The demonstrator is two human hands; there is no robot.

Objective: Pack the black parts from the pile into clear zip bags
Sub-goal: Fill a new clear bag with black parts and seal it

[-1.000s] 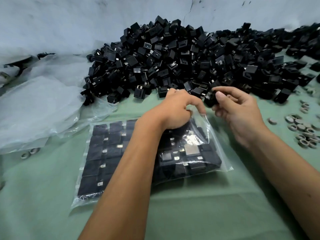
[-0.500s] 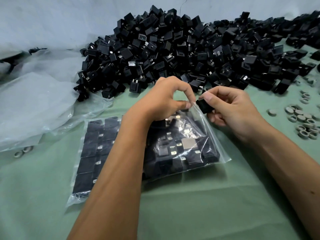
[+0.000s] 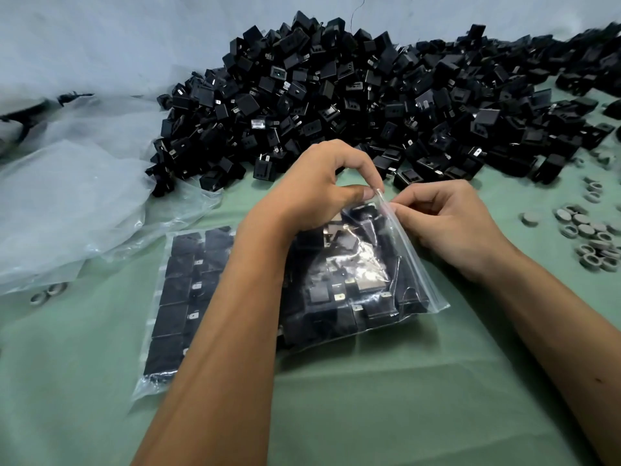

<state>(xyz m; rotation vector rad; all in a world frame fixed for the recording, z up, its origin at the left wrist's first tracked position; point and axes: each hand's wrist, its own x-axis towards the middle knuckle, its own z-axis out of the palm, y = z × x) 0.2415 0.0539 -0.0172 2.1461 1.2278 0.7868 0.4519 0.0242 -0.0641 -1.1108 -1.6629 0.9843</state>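
Now: clear zip bag (image 3: pixel 379 284) full of black parts, flat on green cloth (image 3: pixel 369 408) just in front of pile (image 3: pixel 353 102). Left hand (image 3: pixel 316 190) pinches bag's far corner; right hand (image 3: pixel 447 223) pinches bag mouth edge beside it. Grey rings (image 3: pixel 584 233) right of bag; loose plastic sheet (image 3: pixel 67 203) left.

A pale green cloth (image 3: pixel 369 415) covers the work surface across the lower frame. Behind it, along the top, rises a grey-white wall (image 3: pixel 117 38), scuffed, with a thin dark crack near upper centre. Light is even, soft.
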